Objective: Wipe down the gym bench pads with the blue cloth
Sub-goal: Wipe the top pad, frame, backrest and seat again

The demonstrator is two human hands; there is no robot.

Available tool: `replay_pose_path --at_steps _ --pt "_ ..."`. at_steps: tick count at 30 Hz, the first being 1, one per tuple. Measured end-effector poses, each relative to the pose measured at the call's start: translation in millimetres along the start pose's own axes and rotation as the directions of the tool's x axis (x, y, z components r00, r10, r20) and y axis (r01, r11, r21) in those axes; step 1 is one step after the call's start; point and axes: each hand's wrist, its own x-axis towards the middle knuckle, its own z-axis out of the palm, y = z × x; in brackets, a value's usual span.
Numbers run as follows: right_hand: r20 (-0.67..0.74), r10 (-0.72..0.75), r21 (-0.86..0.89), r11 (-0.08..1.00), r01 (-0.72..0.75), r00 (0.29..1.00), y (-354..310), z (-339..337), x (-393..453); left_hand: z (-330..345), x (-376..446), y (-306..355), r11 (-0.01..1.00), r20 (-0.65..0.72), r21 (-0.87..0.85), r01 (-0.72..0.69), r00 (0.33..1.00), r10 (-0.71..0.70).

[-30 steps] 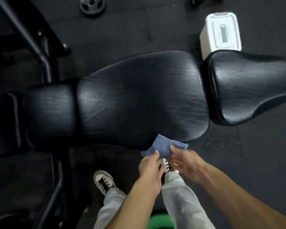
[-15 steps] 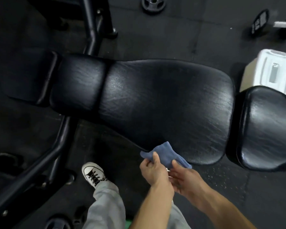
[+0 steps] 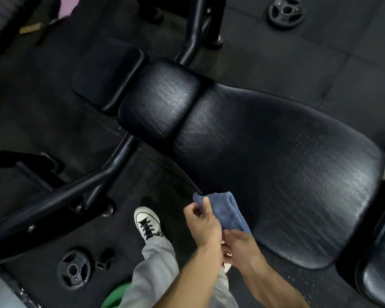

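The long black back pad (image 3: 276, 170) of the bench runs from upper left to lower right, with a smaller black head pad (image 3: 160, 98) at its upper-left end. The black seat pad (image 3: 380, 263) shows at the right edge. A folded blue cloth (image 3: 227, 210) is held at the near edge of the back pad. My left hand (image 3: 203, 221) pinches its upper-left end between thumb and fingers. My right hand (image 3: 240, 245) grips the cloth's lower end, just right of the left hand.
Black steel frame tubes (image 3: 76, 187) cross the floor at left. Weight plates lie at the lower left (image 3: 73, 268) and top right (image 3: 286, 12). My white shoe (image 3: 147, 223) and grey trouser leg stand below the bench. Something green (image 3: 116, 296) lies at the bottom.
The view has swung left along the bench, so the head pad and frame come into view and the white box has left it. Both hands keep holding the cloth at the pad's near edge.
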Motion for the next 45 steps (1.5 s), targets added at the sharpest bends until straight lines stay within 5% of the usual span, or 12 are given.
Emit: replay_pose_path --at_steps 6,13,16,19,22,23,26,29,41,45 --pt "0.071 -0.085 -0.022 0.996 0.086 0.994 -21 34 8 -1 36 31 0.997 -0.016 -0.009 -0.072 0.997 0.072" --pt "0.219 -0.205 -0.282 0.923 0.263 0.954 -68 59 20 -1 74 61 0.988 -0.069 -0.103 -0.113 0.992 0.106" --pt "0.293 -0.321 -0.589 0.681 0.434 0.901 -79 47 14 -8 66 58 0.982 -0.004 -0.133 -0.132 0.991 0.133" --pt "0.156 -0.558 -0.697 0.522 0.491 0.815 -94 24 -2 -13 48 38 0.979 0.14 -0.047 -0.2 0.969 0.205" --pt "0.14 -0.85 -0.877 0.132 0.462 0.508 -100 6 3 -1 41 34 0.974 0.19 0.046 -0.223 0.959 0.211" --pt "0.188 -0.871 -0.92 0.005 0.391 0.455 -98 2 13 4 44 38 0.972 0.158 0.054 -0.227 0.964 0.216" --pt "0.3 -0.816 -0.949 -0.204 0.239 0.495 -90 -2 42 18 61 57 0.966 0.056 0.055 -0.253 0.967 0.25" --pt "0.317 -0.785 -0.948 -0.262 0.179 0.533 -85 0 58 20 88 71 0.965 0.033 0.04 -0.259 0.966 0.258" --pt "0.277 -0.873 -0.96 -0.237 0.147 0.401 -76 0 74 7 177 168 0.999 -0.137 -0.047 -0.026 0.99 0.02" --pt "0.263 -0.898 -0.962 -0.214 0.172 0.352 -93 21 65 -1 157 167 0.997 -0.067 -0.074 -0.037 0.997 0.032"
